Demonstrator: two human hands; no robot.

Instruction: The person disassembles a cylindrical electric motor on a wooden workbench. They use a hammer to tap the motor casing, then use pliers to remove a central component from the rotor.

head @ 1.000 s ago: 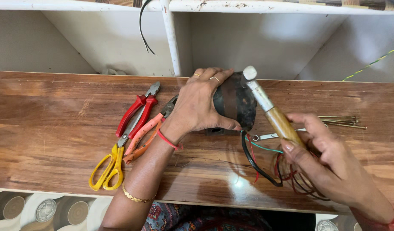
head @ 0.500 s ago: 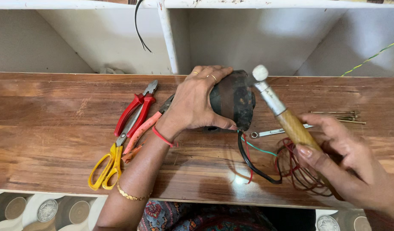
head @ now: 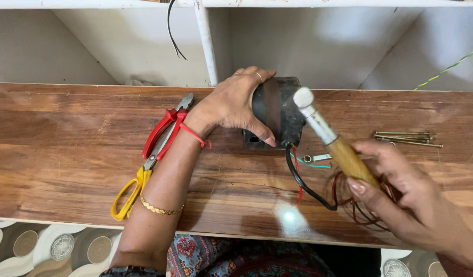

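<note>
1. Counter: long brown wood-grain top, carries everything; we stand at its near edge, white shelving behind.
2. Motor: dark, drum-shaped body w/ a brownish band round it, lying on its side at the far-middle of the counter. Casing looks worn & dull. We judge it's laid that way so its end faces the tool.
3. Left hand: our grip is wrapped over the motor's top & left side, thumb down at the lower front edge, prob. to keep it from rolling or sliding.
4. Right hand: grip closed low on the wooden handle of a hammer; its pale, rounded end sits just by the motor's right end. Touching or not: can't tell.
5. Wires: black, red & green leads trail from the motor's underside toward us, into a reddish coil beneath the right hand.
6. Red-handled pliers & yellow scissors: left of our forearm, near but out of the way.
7. Long bolts: brass-coloured, bunched at far right, well apart from the motor.
</note>
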